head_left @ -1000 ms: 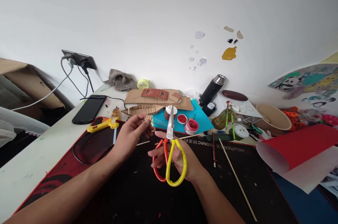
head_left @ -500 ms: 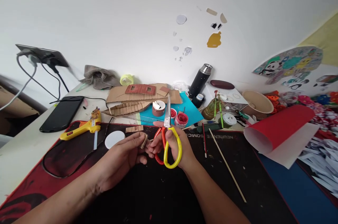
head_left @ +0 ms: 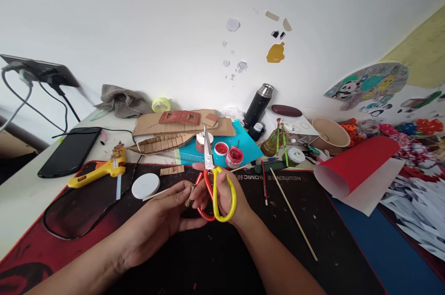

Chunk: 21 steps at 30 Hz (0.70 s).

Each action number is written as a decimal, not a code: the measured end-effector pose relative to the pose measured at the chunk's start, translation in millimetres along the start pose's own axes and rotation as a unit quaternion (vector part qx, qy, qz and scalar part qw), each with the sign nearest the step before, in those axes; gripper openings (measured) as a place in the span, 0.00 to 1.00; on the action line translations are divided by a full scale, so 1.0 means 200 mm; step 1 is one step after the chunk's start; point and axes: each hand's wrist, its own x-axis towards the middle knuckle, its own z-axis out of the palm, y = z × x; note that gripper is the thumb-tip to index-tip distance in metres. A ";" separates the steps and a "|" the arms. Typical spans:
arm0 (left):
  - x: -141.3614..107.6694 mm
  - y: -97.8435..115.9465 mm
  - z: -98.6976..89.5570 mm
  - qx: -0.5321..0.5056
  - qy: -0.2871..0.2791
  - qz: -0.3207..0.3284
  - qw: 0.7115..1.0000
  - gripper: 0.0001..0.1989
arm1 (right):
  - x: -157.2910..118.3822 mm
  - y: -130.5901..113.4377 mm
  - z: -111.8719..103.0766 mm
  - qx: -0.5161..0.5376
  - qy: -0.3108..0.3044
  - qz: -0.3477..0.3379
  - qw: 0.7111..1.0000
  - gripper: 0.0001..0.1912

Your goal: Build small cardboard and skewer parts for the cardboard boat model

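Observation:
My left hand pinches a small piece of cardboard between thumb and fingers. My right hand grips scissors with one red and one yellow handle; their blades are closed and point up and away from me. The right fingertips are close to the cardboard piece, though whether they touch it is hard to tell. A round white lid lies beyond my left wrist, with part of a thin pale stick showing near it. A cardboard strip rests just past my left hand.
A yellow glue gun and black phone lie at left. At the back are a cardboard boat shape, an open jar of red paint and a black flask. A wooden stick and red paper roll are at right.
The scissors' blades have tipped leftward, and the right fingers have come closer to the cardboard piece. The left fingers have shifted. The whole view has slid slightly left.

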 end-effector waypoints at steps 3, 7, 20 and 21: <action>0.00 0.00 -0.01 -0.042 -0.014 -0.005 0.999 0.09 | -0.01 -0.01 0.03 0.047 -0.003 0.005 0.999 0.54; -0.01 0.03 -0.02 -0.069 -0.037 -0.016 0.997 0.07 | -0.01 -0.07 0.03 0.108 0.011 0.011 0.994 0.52; -0.05 -0.01 0.03 -0.142 -0.091 -0.008 0.986 0.08 | -0.03 -0.09 0.06 0.151 0.008 0.012 0.988 0.49; -0.05 0.00 0.03 -0.145 -0.091 -0.008 0.985 0.08 | -0.03 -0.09 0.07 0.149 0.005 0.012 0.989 0.51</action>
